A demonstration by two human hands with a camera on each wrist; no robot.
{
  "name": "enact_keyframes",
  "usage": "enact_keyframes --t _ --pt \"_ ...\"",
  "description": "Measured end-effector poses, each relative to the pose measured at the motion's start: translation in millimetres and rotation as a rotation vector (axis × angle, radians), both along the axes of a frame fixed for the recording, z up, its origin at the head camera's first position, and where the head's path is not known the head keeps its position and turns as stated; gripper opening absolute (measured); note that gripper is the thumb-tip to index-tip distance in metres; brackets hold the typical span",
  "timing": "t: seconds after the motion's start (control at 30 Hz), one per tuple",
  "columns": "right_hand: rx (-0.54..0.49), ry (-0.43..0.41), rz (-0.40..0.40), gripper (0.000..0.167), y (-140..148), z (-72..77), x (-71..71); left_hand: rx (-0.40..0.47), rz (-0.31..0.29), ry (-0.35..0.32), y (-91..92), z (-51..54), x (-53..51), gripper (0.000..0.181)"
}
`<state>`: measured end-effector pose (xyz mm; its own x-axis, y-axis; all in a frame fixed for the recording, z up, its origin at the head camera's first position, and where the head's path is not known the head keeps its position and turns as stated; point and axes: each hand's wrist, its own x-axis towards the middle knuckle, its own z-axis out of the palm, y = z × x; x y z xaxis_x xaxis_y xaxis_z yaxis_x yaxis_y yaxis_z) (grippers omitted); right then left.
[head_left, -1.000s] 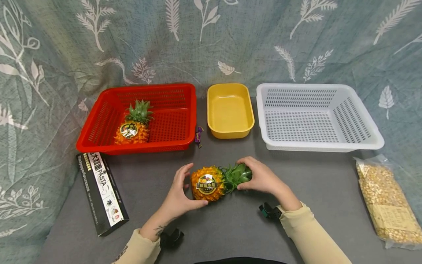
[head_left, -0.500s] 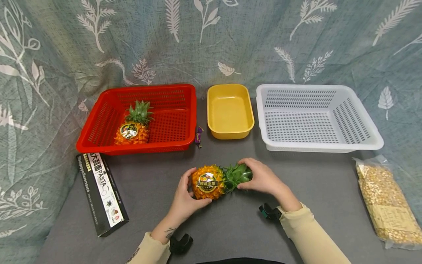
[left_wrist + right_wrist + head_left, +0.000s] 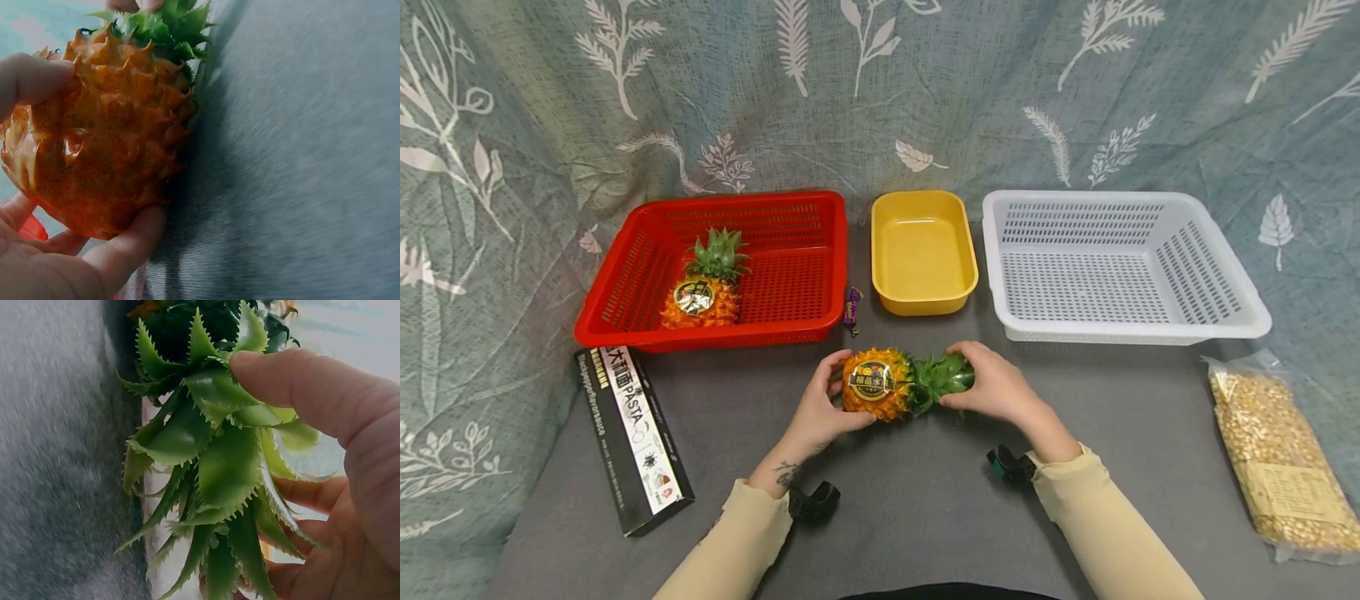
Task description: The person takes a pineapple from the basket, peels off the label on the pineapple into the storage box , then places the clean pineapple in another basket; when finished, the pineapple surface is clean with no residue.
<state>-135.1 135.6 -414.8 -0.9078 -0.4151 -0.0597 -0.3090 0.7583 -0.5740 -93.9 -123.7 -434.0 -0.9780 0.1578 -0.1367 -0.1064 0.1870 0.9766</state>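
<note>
A small orange pineapple (image 3: 891,398) with a black and gold label lies sideways between my hands, its green crown (image 3: 936,379) pointing right. Around its rounded base my left hand (image 3: 820,410) is curled, thumb along the near side; the left wrist view shows fingers (image 3: 128,247) against the spiky skin (image 3: 112,144). My right hand (image 3: 996,385) grips the crown. In the right wrist view its thumb (image 3: 281,372) presses on the toothed leaves (image 3: 228,462), with the other fingers behind them. Shadow lies beside the fruit in the left wrist view.
At the back stand a red basket (image 3: 715,337) holding another pineapple (image 3: 703,292), a yellow tub (image 3: 925,304) and a white basket (image 3: 1135,333). A purple-wrapped candy (image 3: 852,308) lies by the red basket. A black pasta box (image 3: 632,442) is left, a bag of corn kernels (image 3: 1281,458) right.
My left hand has closed in around the pineapple's base. Over the last half second both hands and the fruit have moved slightly away from me, toward the baskets.
</note>
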Motion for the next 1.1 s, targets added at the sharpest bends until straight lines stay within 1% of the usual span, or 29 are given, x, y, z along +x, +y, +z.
enact_keyframes --t 0.1,0.2,0.43,0.67,0.9,1.0,1.1 --pt "0.011 -0.009 -0.018 0.067 0 0.9 -4.9 0.016 -0.02 0.012 0.6 -0.7 -9.5 0.088" --pt "0.008 -0.022 -0.032 0.067 1 1.2 -8.9 0.031 -0.033 0.016 0.8 -2.1 -16.9 0.086" --pt "-0.012 -0.047 -0.064 0.068 4 -0.1 -12.4 0.056 -0.054 0.033 2.7 -2.6 -26.7 0.086" --pt "-0.025 -0.045 -0.099 0.068 10 -2.8 -12.6 0.078 -0.076 0.044 8.1 -4.4 -31.3 0.085" --pt "-0.025 -0.045 -0.092 0.068 12 -3.4 -12.1 0.088 -0.076 0.038 9.5 -6.4 -32.7 0.084" --pt "-0.011 -0.022 -0.093 0.071 10 -2.3 -10.5 0.093 -0.078 0.046 9.0 -6.4 -32.4 0.081" --pt "0.037 0.029 -0.09 0.075 8 2.0 -6.4 0.097 -0.081 0.052 8.5 -6.3 -32.0 0.079"
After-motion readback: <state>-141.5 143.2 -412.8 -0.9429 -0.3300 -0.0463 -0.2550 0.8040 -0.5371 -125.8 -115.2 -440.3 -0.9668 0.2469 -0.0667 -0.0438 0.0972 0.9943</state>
